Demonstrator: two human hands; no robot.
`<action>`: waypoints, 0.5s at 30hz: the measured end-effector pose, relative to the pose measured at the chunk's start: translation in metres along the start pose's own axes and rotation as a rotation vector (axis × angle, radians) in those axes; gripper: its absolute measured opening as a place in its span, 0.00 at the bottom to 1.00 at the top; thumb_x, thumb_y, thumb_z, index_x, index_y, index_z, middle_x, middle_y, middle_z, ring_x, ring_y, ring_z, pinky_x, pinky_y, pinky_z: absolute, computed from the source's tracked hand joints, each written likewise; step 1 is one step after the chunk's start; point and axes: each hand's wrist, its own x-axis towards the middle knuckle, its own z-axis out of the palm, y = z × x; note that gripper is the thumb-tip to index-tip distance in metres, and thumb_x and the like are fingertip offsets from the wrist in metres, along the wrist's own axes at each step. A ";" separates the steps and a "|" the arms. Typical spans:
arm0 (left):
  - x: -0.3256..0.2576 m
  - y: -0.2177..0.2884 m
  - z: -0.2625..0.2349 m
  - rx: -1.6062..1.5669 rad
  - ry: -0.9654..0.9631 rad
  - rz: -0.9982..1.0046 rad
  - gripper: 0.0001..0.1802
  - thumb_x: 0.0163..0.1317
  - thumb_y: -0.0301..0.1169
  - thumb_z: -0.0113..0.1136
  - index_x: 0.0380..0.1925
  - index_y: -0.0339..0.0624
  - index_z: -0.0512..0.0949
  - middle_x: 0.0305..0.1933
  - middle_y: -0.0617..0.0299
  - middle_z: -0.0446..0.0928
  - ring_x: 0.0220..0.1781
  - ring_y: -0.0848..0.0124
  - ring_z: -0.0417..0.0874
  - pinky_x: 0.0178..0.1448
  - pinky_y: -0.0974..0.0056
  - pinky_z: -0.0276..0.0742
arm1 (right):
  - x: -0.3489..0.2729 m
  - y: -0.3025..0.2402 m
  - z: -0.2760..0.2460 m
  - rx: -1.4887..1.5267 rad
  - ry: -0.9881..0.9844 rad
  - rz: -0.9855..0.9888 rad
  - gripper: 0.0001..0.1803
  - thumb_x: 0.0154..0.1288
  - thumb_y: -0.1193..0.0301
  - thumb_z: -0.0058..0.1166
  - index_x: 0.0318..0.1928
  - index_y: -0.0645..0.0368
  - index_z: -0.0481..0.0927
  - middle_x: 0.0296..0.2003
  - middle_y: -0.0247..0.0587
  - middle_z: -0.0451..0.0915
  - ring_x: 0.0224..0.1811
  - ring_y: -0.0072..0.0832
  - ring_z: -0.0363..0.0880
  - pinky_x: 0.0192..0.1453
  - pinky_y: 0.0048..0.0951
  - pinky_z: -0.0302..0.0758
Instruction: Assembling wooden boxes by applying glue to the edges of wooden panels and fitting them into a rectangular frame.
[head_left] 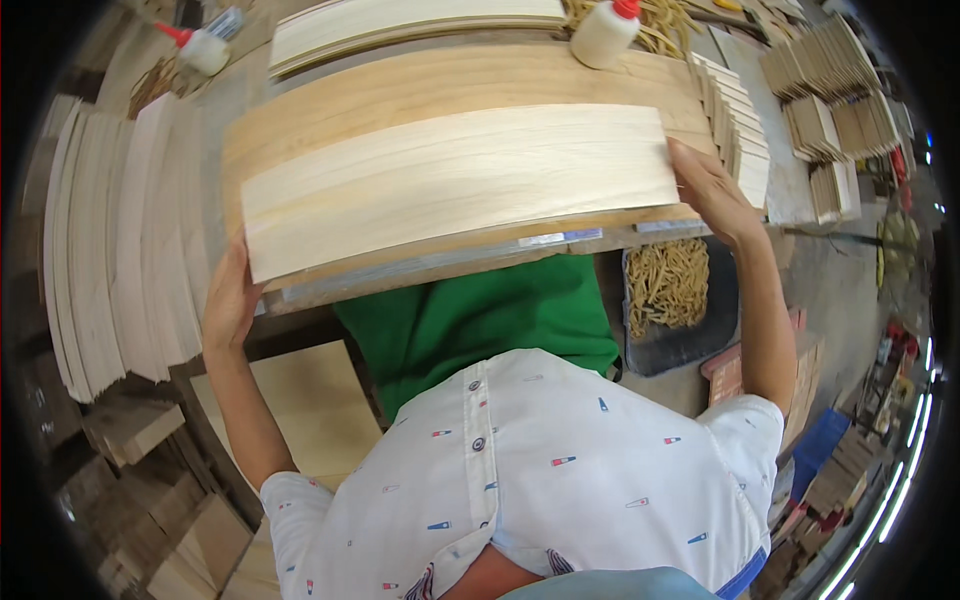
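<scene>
A long, pale wooden board (460, 185) spans the view in front of me, held at both short ends. At its left end my left hand (232, 295) is closed on the edge, with part of the fingers hidden by the board. The right end is gripped by my right hand (712, 190), whose fingers lie along the edge. Beneath and behind it is a larger tan wooden board (350, 115) on the workbench. A white squeeze bottle with a red cap (604, 38) stands on the tan board's far edge.
Stacked long boards (130, 240) stand at the left, and more pale boards (420, 30) lie at the back. Small wooden pieces (735, 125) line the right side. A dark bin (735, 320) holding tan rubber bands (668, 285) sits below the bench. Another red-tipped bottle (203, 52) is far left.
</scene>
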 end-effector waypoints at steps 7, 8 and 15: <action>-0.003 0.004 0.014 0.019 0.133 -0.045 0.29 0.73 0.46 0.48 0.62 0.32 0.68 0.64 0.55 0.71 0.65 0.66 0.71 0.69 0.56 0.63 | -0.001 -0.004 0.011 0.087 -0.099 0.012 0.41 0.71 0.44 0.44 0.65 0.72 0.66 0.59 0.54 0.72 0.62 0.36 0.70 0.68 0.37 0.66; -0.003 0.004 0.014 0.012 0.132 -0.039 0.29 0.73 0.46 0.48 0.62 0.33 0.68 0.64 0.55 0.70 0.65 0.66 0.71 0.69 0.56 0.63 | -0.001 -0.001 0.011 0.104 -0.094 0.011 0.41 0.71 0.44 0.44 0.65 0.72 0.66 0.59 0.54 0.72 0.62 0.36 0.70 0.68 0.37 0.66; -0.002 0.000 0.024 -0.159 0.084 0.010 0.32 0.71 0.46 0.51 0.64 0.32 0.65 0.66 0.55 0.69 0.68 0.66 0.68 0.71 0.57 0.60 | -0.002 -0.001 0.031 0.240 0.020 -0.018 0.41 0.70 0.43 0.43 0.64 0.70 0.67 0.58 0.50 0.73 0.59 0.31 0.71 0.63 0.32 0.69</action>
